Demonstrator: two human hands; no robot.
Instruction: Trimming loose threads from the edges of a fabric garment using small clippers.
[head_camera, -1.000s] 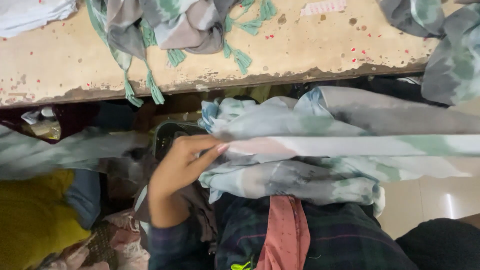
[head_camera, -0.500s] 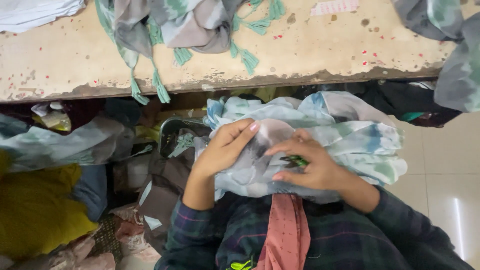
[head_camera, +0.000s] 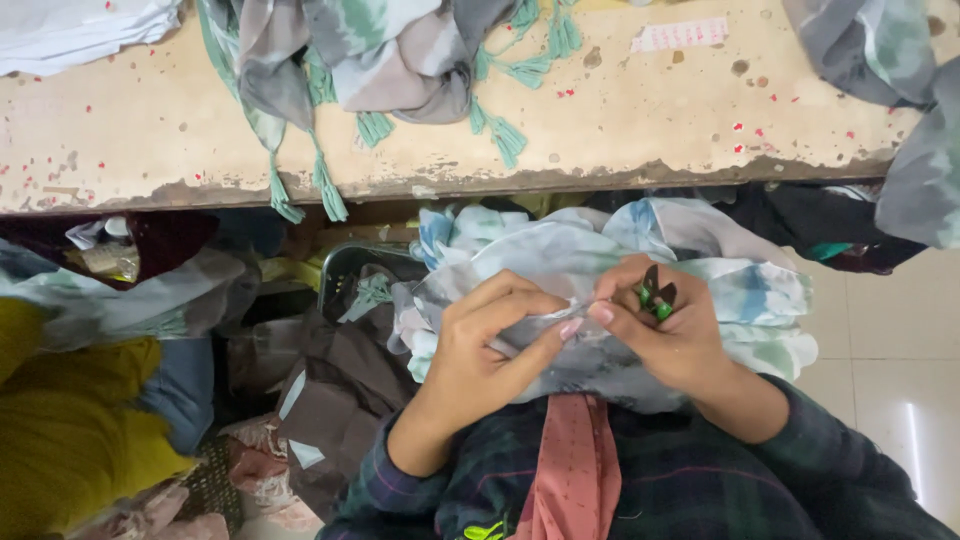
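At the frame's centre, the left hand (head_camera: 480, 345) and right hand (head_camera: 665, 335) meet thumb-to-finger, both pinched shut on a fold of the pale blue-and-grey tie-dyed cloth (head_camera: 740, 290) bunched in the lap. The right hand also holds small green-handled snips (head_camera: 655, 295). Above, a worn beige table (head_camera: 150, 130) carries a grey-green tasselled scarf (head_camera: 400, 60); yellow fabric (head_camera: 60, 440) lies lower left.

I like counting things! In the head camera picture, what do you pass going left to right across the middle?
Yellow cloth → brown cloth → left hand → right hand holding a small green tool → floor tiles.
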